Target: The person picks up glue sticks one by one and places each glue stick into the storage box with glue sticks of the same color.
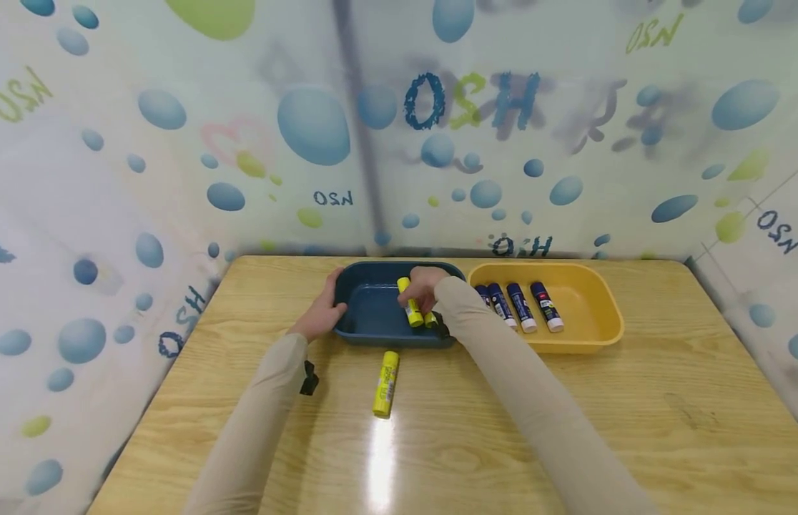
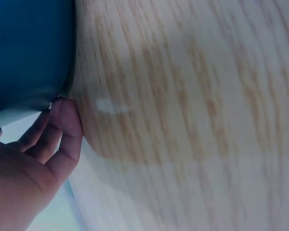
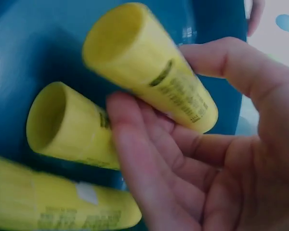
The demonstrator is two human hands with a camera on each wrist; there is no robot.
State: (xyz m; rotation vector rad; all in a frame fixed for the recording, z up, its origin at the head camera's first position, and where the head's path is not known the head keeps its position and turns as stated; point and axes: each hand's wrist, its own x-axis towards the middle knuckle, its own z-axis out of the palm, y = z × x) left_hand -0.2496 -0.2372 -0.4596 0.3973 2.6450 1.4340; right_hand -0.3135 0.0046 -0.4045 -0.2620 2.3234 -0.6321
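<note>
My right hand [image 1: 422, 284] pinches a yellow glue stick [image 1: 404, 285] between thumb and fingers over the dark blue tray [image 1: 373, 339]. The right wrist view shows this held glue stick [image 3: 159, 72] tilted, its hollow end toward the camera. Two more yellow glue sticks lie in the tray below it: one glue stick [image 3: 70, 127] partly behind my fingers, another glue stick [image 3: 62, 197] at the lower left. At the tray's left end, my left hand [image 1: 320, 311] grips the wall; its fingertips bend against the outside in the left wrist view.
Another yellow glue stick [image 1: 386, 384] lies on the wooden table [image 1: 663, 400] in front of the blue tray. Right beside that tray stands a yellow-orange tray [image 1: 585, 307] with several dark blue, white-ended glue sticks [image 1: 521, 307]. A patterned curtain [image 1: 399, 200] rises behind the table.
</note>
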